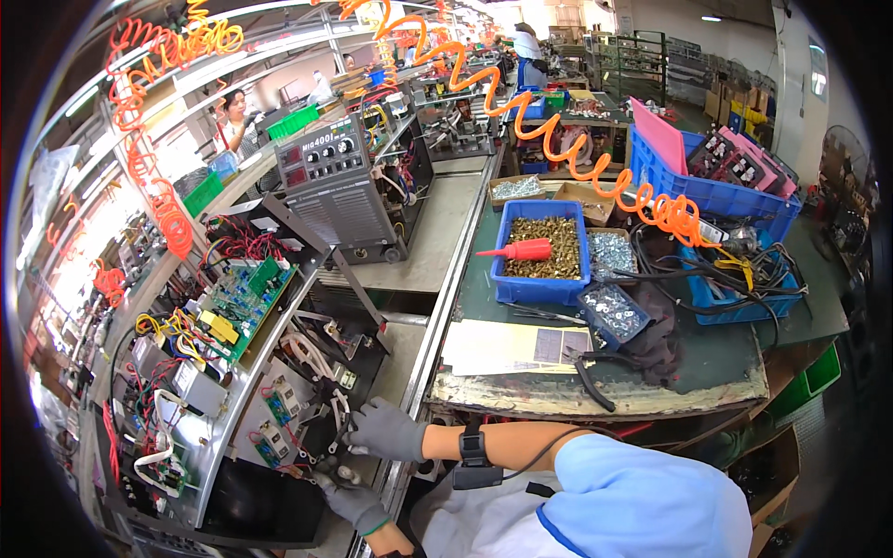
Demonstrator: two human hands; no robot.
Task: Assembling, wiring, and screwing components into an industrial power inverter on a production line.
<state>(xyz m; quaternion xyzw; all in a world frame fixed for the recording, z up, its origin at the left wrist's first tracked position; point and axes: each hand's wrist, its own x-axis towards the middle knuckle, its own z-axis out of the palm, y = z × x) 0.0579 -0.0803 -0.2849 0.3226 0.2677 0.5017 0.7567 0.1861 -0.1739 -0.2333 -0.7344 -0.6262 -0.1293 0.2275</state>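
Observation:
Both my hands wear grey gloves and work at the open side of a half-built welding machine [233, 372] on the line to my left. My right hand [386, 430] has its fingers bent and drawn together beside a thick white cable [340, 409] with a metal lug; what they grip is hidden. Lower down, my left hand [353, 502] reaches the machine's lower edge, its fingers curled close to the small green circuit boards [272, 445]. Whatever lies in these fingers is too small to make out. Above sits a large green circuit board [251, 302] among bundled wires.
A finished-looking grey welder [339, 191] stands farther along the line. The bench on my right holds a blue bin of brass fasteners [539, 265] with a red bottle [526, 249], a tray of washers [612, 314], pliers [593, 383] and papers [502, 348]. An orange coiled hose [558, 149] hangs overhead.

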